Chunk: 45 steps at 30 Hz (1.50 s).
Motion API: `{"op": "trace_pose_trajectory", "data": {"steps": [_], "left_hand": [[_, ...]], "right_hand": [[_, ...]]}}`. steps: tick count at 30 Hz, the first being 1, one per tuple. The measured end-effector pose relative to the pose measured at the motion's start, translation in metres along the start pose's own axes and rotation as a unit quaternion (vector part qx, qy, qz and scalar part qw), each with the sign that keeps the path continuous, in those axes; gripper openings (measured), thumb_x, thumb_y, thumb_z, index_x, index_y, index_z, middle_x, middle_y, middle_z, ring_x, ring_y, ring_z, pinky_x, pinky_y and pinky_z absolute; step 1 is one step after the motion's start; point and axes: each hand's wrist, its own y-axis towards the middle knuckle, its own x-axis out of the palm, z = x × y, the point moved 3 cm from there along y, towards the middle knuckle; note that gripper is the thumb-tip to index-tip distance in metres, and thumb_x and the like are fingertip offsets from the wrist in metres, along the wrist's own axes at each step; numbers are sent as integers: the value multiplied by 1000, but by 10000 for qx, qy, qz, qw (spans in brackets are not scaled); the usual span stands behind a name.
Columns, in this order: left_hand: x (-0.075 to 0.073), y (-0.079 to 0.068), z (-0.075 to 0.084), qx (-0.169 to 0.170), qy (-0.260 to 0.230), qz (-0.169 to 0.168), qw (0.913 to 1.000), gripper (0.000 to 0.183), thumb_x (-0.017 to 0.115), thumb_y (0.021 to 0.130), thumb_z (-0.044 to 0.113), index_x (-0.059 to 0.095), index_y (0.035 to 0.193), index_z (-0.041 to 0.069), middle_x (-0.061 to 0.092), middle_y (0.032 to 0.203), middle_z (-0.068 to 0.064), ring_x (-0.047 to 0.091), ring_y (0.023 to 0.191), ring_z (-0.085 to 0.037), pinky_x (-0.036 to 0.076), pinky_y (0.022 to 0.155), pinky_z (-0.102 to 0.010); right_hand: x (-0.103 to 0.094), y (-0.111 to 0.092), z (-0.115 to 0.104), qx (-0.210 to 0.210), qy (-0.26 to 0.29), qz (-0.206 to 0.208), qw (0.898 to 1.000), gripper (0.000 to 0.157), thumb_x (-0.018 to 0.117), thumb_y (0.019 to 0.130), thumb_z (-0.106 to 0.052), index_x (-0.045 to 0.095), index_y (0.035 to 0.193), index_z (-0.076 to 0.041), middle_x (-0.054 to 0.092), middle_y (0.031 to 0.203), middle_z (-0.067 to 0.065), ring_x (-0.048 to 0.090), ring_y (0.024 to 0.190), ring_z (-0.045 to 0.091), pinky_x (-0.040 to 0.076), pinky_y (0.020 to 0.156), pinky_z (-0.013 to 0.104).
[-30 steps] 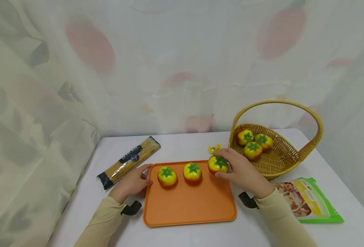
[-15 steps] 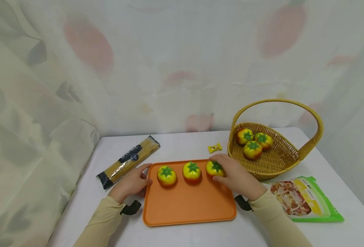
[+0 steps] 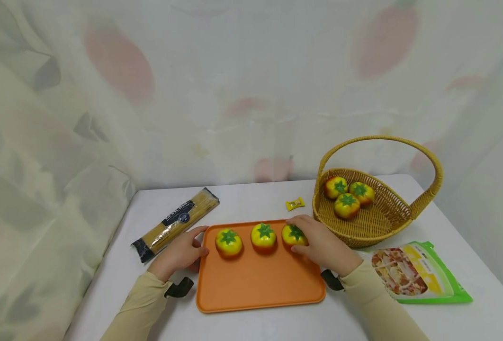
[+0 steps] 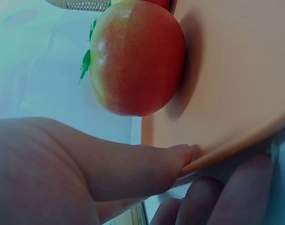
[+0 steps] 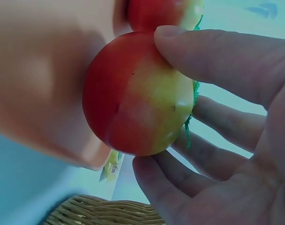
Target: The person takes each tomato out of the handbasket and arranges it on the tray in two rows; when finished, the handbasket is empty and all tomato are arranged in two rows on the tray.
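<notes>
On the orange tray (image 3: 260, 282), three yellow-and-red tomatoes with green star-shaped tops sit in a row along the far side: a left tomato (image 3: 228, 243), a middle tomato (image 3: 263, 238) and a right tomato (image 3: 289, 237). My right hand (image 3: 325, 247) holds the right tomato, thumb on the near side and fingers round the far side, as the right wrist view shows. At the tray's left edge, my left hand (image 3: 180, 253) pinches the rim, its thumb (image 4: 156, 168) on top and the other fingers outside and below.
A wicker basket (image 3: 388, 222) with a tall handle and three more tomatoes stands at the back right. Before it lies a green-edged food bag (image 3: 422, 274). A spaghetti pack (image 3: 176, 222) lies left of the tray, and a small yellow wrapped candy (image 3: 295, 204) behind it.
My right hand has brought the right tomato slightly left and down onto the tray, beside the middle one. The left hand keeps its place on the rim.
</notes>
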Motion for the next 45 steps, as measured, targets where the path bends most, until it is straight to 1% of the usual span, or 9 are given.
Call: {"op": "trace_pose_trajectory", "data": {"steps": [8,14,21,27,32,35,39,42,45], "left_hand": [[0,0,2,49,-55,-28,10000,70,75,100,16,45,164,18,70,113,-16,71,73,-22,65,63,-37],[1,2,2,34,-61,-46,10000,71,75,100,16,45,164,18,70,115,-16,71,74,-22,66,64,-37],[1,3,1,58,-34,-28,10000,70,75,100,16,45,164,18,70,114,-16,71,72,-21,65,63,-37],[2,6,0,1,-116,-38,9999,70,75,100,16,45,164,20,70,115,-16,72,73,-22,65,63,-36],[2,7,1,-19,-140,-75,9999,71,74,101,16,44,165,19,70,116,-17,72,74,-22,66,64,-36],[1,5,2,-49,-159,-70,9998,71,74,101,16,44,165,19,70,117,-17,72,75,-22,66,65,-36],[1,2,3,-6,-91,-61,9999,70,74,101,16,44,165,18,70,117,-17,72,74,-21,66,65,-37],[1,1,2,45,-44,-44,10000,70,74,101,16,44,164,17,70,115,-17,71,73,-21,65,64,-36],[0,0,1,81,-37,-25,10000,70,74,101,16,44,164,16,70,115,-18,71,72,-21,65,64,-37]], "right_hand": [[2,0,3,106,-35,-28,9999,64,83,96,-20,57,153,-9,58,156,11,60,142,30,49,121,54],[1,0,5,67,-86,22,9999,63,83,97,-19,57,153,-8,58,156,14,60,141,32,49,120,55],[1,0,6,142,-57,-71,9999,63,81,98,-21,56,154,-9,55,160,14,57,145,34,47,122,57],[-2,-1,5,222,-7,-54,9997,65,82,98,-24,55,156,-11,53,162,14,55,147,35,46,123,58],[-8,-4,2,137,-60,24,9999,67,82,98,-26,54,157,-11,53,162,14,54,148,36,46,123,58],[-17,-6,-1,-53,-37,195,9998,66,82,98,-26,55,156,-11,54,160,14,55,147,36,47,121,58],[-33,-12,0,-300,81,622,9976,61,83,97,-23,58,152,-14,60,155,11,59,142,34,51,117,57],[-47,-16,7,-275,65,914,9954,58,82,98,-22,60,150,-15,62,152,10,61,141,34,52,116,58],[-61,-19,20,-188,11,1097,9938,56,80,99,-21,61,150,-12,63,152,12,60,142,36,51,117,60]]}}
